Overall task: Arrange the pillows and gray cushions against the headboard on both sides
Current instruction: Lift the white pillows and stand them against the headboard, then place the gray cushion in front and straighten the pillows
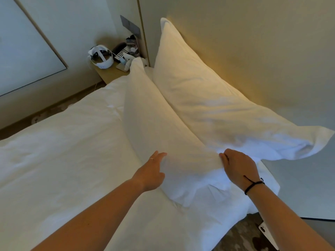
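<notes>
Two white pillows stand on the bed. The back pillow [204, 98] leans against the beige headboard [253, 42]. The front pillow [155, 124] stands on its long edge just in front of it, touching it. My left hand [151, 173] lies flat against the near end of the front pillow, fingers spread. My right hand [237, 167] pinches the fabric at that pillow's top near corner. No gray cushion is in view.
A white duvet [63, 151] covers the bed to the left. Beyond the pillows, a wooden nightstand [108, 73] carries a white headset [101, 56], a phone and small items. Patterned carpet [244, 234] and a white device [268, 234] lie at the lower right.
</notes>
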{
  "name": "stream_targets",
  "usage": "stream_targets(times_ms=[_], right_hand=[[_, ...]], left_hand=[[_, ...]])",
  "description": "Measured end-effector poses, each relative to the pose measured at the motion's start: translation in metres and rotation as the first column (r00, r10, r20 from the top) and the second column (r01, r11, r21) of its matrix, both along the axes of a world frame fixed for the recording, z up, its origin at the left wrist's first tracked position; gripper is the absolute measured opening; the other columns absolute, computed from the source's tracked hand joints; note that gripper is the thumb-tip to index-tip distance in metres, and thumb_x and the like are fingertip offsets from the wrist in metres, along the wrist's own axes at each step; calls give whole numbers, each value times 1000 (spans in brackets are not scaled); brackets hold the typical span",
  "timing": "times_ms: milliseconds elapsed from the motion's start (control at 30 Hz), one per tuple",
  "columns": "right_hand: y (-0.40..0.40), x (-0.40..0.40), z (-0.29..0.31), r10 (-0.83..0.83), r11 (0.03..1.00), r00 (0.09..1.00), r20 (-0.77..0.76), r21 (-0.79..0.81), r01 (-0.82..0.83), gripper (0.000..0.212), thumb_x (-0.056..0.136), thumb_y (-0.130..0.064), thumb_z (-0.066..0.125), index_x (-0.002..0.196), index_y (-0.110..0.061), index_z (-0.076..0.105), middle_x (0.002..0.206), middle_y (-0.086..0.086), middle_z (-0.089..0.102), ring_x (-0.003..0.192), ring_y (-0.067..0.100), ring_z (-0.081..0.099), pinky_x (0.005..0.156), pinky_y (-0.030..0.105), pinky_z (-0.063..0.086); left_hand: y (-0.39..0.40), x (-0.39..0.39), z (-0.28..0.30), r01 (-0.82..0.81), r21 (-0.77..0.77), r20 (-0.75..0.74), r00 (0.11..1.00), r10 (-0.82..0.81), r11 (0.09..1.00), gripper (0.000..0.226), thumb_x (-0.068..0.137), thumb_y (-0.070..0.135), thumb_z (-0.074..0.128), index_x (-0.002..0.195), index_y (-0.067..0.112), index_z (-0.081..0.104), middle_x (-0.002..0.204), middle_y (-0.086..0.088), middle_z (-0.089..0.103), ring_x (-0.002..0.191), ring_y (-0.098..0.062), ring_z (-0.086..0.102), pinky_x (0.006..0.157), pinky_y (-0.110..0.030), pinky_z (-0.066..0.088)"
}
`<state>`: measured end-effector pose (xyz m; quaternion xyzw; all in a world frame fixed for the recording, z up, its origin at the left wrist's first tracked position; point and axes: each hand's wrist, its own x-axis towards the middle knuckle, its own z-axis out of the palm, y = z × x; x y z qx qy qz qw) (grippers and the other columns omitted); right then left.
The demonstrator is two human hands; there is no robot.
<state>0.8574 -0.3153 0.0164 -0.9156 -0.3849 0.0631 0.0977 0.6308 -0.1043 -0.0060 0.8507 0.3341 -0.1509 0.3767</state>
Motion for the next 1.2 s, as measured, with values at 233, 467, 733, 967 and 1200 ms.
stream_targets(times_ms=[233,467,733,967,1200], right_hand=[[36,-114,18,101,958,993,59,263,-113,22,85,-23,69,106,-15,66,103,4,66,96,27,61,87,41,46],[85,-295,-25,468,880,807,-360,111,-461,31,97,-13,46,123,-24,57,126,-5,59,110,16,58,94,29,45],[132,-496,-75,676,481,423,-603,-73,-874,44,97,-13,32,138,-28,42,140,-7,48,119,15,52,97,28,42],[180,-643,-117,734,219,313,-603,-225,-949,42,97,-20,35,137,-30,37,132,-5,52,100,19,58,79,29,45],[228,-742,-155,758,96,297,-580,-352,-931,44,97,-37,44,139,-27,35,133,-1,54,111,21,56,84,32,45]], left_hand=[[6,-116,-8,-256,42,27,967,255,966,62,84,15,44,135,50,37,146,20,39,115,-4,52,98,-29,44],[-27,-300,-34,-559,67,14,828,560,826,47,89,24,46,131,46,45,140,21,46,114,-3,54,97,-26,44],[-87,-540,-71,-921,169,-28,353,935,352,41,92,25,52,131,38,51,135,7,57,117,-14,57,92,-30,48],[-116,-666,-112,-985,164,51,64,997,55,41,87,14,61,126,25,59,133,-2,57,119,-24,54,96,-44,49],[-130,-738,-154,-947,301,18,124,992,113,58,90,28,60,144,31,41,161,2,25,149,-21,15,121,-44,17]])
